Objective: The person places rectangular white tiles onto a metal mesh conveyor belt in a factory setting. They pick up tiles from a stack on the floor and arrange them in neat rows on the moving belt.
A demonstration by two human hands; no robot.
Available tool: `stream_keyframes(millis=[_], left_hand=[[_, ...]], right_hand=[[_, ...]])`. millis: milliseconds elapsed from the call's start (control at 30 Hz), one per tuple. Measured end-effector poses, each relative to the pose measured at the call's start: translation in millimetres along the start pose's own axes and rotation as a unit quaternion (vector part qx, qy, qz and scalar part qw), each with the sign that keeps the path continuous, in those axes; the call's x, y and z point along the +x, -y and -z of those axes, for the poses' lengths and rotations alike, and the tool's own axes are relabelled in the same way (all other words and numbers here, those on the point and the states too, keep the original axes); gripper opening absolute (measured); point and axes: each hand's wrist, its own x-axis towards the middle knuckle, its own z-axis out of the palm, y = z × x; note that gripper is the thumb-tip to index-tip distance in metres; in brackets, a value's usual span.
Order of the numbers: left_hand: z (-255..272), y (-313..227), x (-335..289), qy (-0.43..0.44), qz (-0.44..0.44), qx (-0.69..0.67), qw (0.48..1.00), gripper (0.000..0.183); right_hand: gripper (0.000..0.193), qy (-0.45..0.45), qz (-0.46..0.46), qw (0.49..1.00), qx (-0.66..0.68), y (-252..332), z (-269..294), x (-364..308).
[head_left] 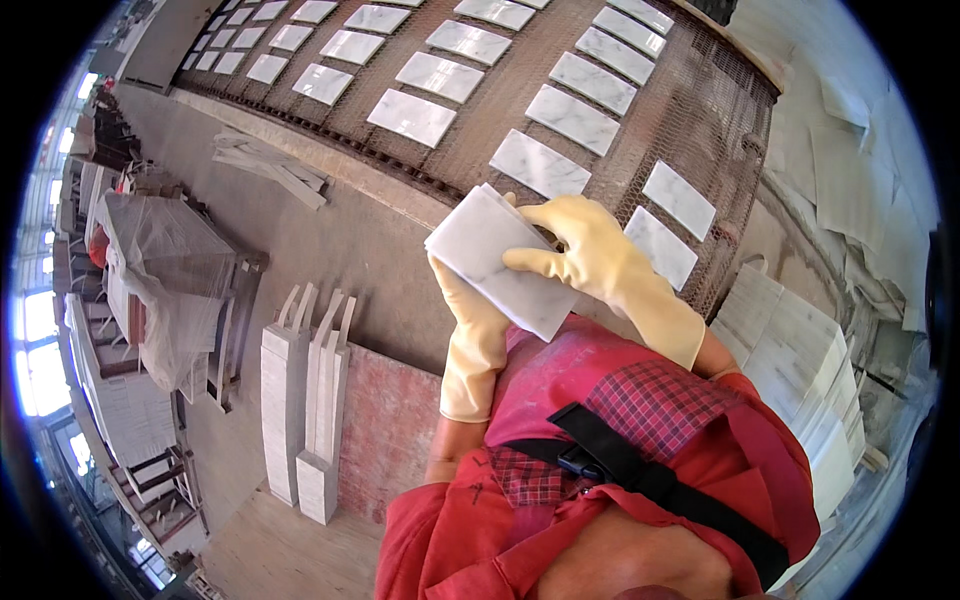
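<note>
Right now, two hands in pale yellow gloves hold a small stack of white marble tiles (485, 240) in front of the body, just off the near edge of a belt (735, 105). The left hand (468, 305) supports the stack from below on its near left side, its fingers mostly hidden underneath. The right hand (590, 240) is closed on the stack's right side, with the thumb lying across the top face and the other fingers bent over toward the far edge. The stack seems to be two or more tiles, though the edges overlap too closely to count.

Beyond the hands, the brown mesh belt carries loose rows of gray-veined tiles (540, 165), running away to the far left. Two more tiles (678, 200) lie on the belt to the right, near the right hand.

To the near left, long pale blocks (283, 410) stand beside a worn red board (388, 430). Farther left is a load wrapped in clear plastic (175, 280), and some flat strips (270, 165) lie on the floor near the belt. To the near right sits a pile of white slabs (785, 335).
</note>
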Motion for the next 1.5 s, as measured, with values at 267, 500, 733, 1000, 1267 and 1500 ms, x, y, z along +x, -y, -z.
stream_keyframes(millis=[267, 500, 733, 1000, 1267, 1500], left_hand=[[40.9, 16.8, -19.2, -0.175, 0.061, 0.041, 0.982, 0.081], [39.4, 17.9, -17.5, -0.192, 0.121, 0.041, 0.973, 0.076], [37.4, 20.4, -15.4, -0.148, 0.139, 0.077, 0.976, 0.088], [-4.1, 33.6, -7.2, -0.005, 0.155, 0.152, 0.976, 0.105], [6.7, 45.1, -6.4, -0.108, 0.148, 0.185, 0.965, 0.106], [5.9, 58.5, -2.5, -0.148, 0.128, 0.230, 0.953, 0.097]], right_hand=[[0.108, 0.082, -0.152, 0.983, 0.056, 0.9, -14.6, -21.6], [0.121, 0.111, -0.233, 0.956, 0.139, -15.8, -15.8, -21.7], [0.118, 0.054, -0.207, 0.930, 0.300, -41.1, -15.7, -34.8], [0.122, 0.055, -0.201, 0.779, 0.591, -64.4, 21.5, -53.5], [0.117, -0.110, -0.263, 0.850, 0.443, -158.8, 87.3, -82.3], [0.117, -0.088, -0.262, 0.950, -0.147, -273.3, 163.2, -50.8]])
